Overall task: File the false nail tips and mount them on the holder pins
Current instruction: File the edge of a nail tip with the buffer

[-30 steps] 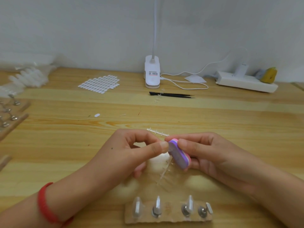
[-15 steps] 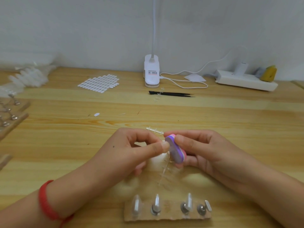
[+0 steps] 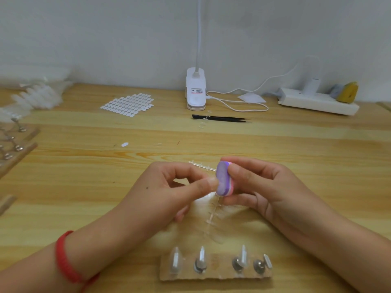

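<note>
Turned since a second ago, purple face of nail file (image 3: 223,181) now toward camera and higher. At left, left hand (image 3: 169,193) pinching a clear nail tip, too small to make out, against file; right hand (image 3: 262,187) clamped around file. Below, wooden holder (image 3: 215,269) with four pins, clear tips mounted.

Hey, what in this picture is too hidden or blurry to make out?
Head view only:
- Nail tip being filed: hidden between the left hand fingers and the purple file in the right hand.
- Lamp: head cut off by the top edge.
- Pin boards at left: cropped and blurred.
- Lamp label: too small to read.
</note>
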`<state>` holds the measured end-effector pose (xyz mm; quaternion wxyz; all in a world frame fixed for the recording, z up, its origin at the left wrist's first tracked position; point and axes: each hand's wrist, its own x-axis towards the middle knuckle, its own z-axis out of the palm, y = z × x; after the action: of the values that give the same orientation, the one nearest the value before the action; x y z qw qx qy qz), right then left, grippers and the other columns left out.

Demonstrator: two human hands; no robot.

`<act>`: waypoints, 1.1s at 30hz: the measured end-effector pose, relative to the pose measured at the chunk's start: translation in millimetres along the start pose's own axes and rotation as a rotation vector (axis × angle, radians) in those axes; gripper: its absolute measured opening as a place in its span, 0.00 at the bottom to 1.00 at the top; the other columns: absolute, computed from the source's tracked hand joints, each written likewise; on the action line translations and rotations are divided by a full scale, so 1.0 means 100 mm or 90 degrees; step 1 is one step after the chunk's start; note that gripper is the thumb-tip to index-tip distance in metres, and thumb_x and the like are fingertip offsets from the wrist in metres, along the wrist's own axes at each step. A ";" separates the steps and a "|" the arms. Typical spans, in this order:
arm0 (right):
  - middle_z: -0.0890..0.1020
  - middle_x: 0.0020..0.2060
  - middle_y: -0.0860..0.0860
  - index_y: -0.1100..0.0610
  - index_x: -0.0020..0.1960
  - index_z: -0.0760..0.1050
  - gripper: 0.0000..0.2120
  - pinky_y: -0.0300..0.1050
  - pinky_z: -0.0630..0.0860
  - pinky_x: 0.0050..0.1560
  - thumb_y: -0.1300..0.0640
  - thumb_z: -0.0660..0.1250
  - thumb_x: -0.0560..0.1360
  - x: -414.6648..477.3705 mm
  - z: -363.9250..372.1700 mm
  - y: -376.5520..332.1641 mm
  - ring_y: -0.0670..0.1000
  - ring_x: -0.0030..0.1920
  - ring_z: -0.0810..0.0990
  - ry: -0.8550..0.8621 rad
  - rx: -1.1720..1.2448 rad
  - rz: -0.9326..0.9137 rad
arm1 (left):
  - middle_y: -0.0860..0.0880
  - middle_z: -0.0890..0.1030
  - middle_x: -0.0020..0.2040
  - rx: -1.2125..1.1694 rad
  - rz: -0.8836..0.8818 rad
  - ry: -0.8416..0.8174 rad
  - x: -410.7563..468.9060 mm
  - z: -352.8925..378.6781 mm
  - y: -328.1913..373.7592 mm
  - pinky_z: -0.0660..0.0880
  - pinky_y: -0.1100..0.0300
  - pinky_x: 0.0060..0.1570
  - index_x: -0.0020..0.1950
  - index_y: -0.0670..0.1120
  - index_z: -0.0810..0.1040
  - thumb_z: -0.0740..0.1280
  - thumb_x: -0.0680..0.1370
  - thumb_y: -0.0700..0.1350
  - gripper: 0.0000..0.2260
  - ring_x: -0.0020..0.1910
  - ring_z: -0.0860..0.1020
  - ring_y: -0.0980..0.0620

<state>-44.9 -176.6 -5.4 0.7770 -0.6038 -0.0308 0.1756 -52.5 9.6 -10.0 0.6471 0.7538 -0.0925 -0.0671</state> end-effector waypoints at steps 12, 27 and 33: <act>0.86 0.44 0.57 0.57 0.49 0.84 0.15 0.40 0.81 0.41 0.61 0.77 0.63 -0.01 0.00 -0.01 0.52 0.43 0.86 -0.031 -0.009 0.000 | 0.55 0.68 0.20 -0.032 0.036 0.078 0.01 0.03 0.01 0.60 0.71 0.22 0.35 0.46 0.83 0.73 0.63 0.54 0.12 0.19 0.63 0.58; 0.86 0.42 0.54 0.54 0.40 0.85 0.12 0.39 0.80 0.39 0.59 0.78 0.57 -0.03 0.01 0.04 0.51 0.40 0.86 0.012 0.016 -0.046 | 0.61 0.71 0.20 -0.024 0.079 0.062 -0.01 0.06 0.06 0.63 0.78 0.25 0.34 0.44 0.80 0.69 0.70 0.46 0.07 0.21 0.70 0.66; 0.86 0.41 0.55 0.53 0.40 0.85 0.11 0.38 0.80 0.36 0.59 0.77 0.57 -0.02 0.00 0.04 0.51 0.39 0.86 0.027 0.033 -0.061 | 0.61 0.71 0.19 -0.022 0.072 0.054 -0.01 0.06 0.06 0.64 0.78 0.25 0.33 0.45 0.79 0.69 0.71 0.44 0.08 0.21 0.70 0.66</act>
<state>-48.1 -176.5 -8.7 0.8006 -0.5846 -0.0386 0.1257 -55.4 3.2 -5.1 0.6658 0.7385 -0.1062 -0.0002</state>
